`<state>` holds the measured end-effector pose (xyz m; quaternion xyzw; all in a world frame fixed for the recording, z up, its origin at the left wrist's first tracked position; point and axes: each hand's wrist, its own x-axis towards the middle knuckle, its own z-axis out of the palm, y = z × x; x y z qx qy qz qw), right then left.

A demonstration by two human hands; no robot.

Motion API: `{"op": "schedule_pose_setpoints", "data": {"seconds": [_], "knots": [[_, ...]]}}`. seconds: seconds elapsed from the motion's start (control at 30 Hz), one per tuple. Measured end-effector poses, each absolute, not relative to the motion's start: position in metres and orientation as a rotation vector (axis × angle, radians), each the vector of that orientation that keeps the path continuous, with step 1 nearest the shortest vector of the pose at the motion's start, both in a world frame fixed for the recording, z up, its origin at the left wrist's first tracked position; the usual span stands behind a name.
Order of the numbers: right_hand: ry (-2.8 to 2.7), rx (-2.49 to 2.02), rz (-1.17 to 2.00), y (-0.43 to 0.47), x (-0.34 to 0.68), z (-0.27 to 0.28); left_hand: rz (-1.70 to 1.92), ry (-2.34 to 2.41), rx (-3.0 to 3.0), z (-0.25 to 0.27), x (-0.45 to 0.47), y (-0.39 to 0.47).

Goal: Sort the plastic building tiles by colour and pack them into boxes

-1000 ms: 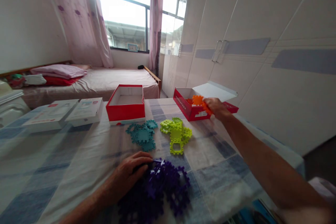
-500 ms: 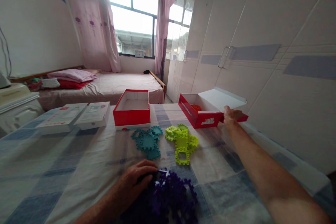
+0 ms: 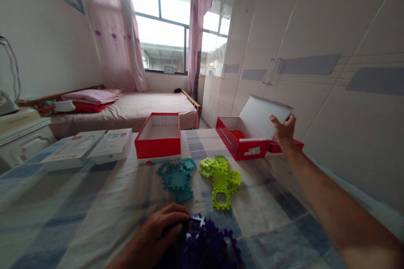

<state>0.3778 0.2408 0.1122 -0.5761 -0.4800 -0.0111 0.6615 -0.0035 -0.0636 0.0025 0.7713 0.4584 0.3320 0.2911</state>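
Note:
My left hand (image 3: 162, 229) is at the front of the table, its fingers and thumb closed on the edge of a heap of purple interlocking tiles (image 3: 210, 243). The lower part of the heap runs out of view. To the right, my right hand (image 3: 284, 128) grips the side of a white-lined box lid (image 3: 259, 111), thumb on the inner face. That lid stands tilted up from a red box (image 3: 251, 149), inside which some orange-red pieces (image 3: 236, 133) show. Between the hands and the boxes lie teal tiles (image 3: 176, 180) and lime-green tiles (image 3: 220, 179).
A second red box (image 3: 158, 149), without a lid on it, stands at the table's far middle. Two flat white boxes (image 3: 74, 148) (image 3: 112, 145) lie left of it. A checked cloth (image 3: 104, 206) covers the table. Behind are a bed (image 3: 145, 107) and a wardrobe (image 3: 315, 92).
My right hand has moved up, and the box lid is tilted higher. My left hand stays at the purple tiles. The view has shifted slightly upward.

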Motion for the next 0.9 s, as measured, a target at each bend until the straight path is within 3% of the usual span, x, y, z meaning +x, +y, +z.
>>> {"op": "schedule_pose_setpoints", "data": {"seconds": [0.2, 0.6, 0.9], "knots": [[-1.257, -1.250, -0.293, 0.225, 0.346, 0.137, 0.872, 1.198, 2.066, 0.002, -0.004, -0.063], [-1.812, -1.519, -0.369, 0.193, 0.296, 0.083, 0.884, 1.213, 2.078, 0.003, -0.004, -0.064], [-2.045, -1.630, -0.328, 0.188, 0.291, 0.077, 0.867, 1.213, 2.080, 0.004, -0.003, -0.064]]}}
